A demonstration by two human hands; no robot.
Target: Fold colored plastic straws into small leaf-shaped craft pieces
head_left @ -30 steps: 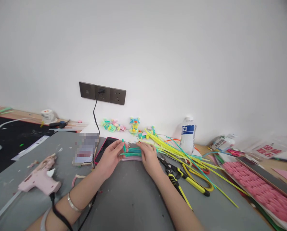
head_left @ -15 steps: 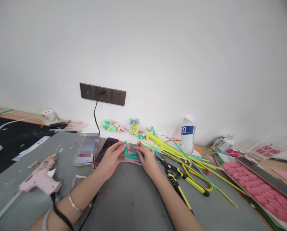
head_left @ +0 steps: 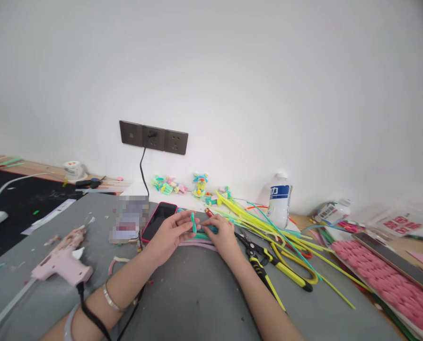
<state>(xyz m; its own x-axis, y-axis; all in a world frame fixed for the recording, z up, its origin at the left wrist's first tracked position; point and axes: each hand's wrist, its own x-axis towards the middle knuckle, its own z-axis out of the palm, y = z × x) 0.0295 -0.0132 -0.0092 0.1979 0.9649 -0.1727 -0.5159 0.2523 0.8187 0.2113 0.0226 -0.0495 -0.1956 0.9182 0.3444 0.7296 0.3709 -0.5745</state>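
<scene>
My left hand (head_left: 169, 235) pinches a short, bent teal pipe cleaner (head_left: 193, 222) upright between thumb and fingers. Just to its right, the curled fingers of my right hand (head_left: 223, 237) close on a blue-teal pipe cleaner (head_left: 212, 229), mostly hidden beneath them. Between and below both hands lie teal strands and lilac pipe cleaners (head_left: 197, 243) on the grey mat. Beyond the right fingertips is a small red object (head_left: 208, 212). Black-and-yellow pliers (head_left: 259, 255) rest to the right of my right hand.
A pink glue gun (head_left: 64, 263) with a black cord lies at left. Phones (head_left: 160, 220) are behind my left hand. Yellow pipe cleaners (head_left: 254, 218) spread rightward by a white bottle (head_left: 279, 201). Small colourful pipe-cleaner figures (head_left: 199, 185) stand along the wall.
The teal piece in my left hand has shifted right and now shows more fully. My right fingers have curled in. The view has moved slightly.
</scene>
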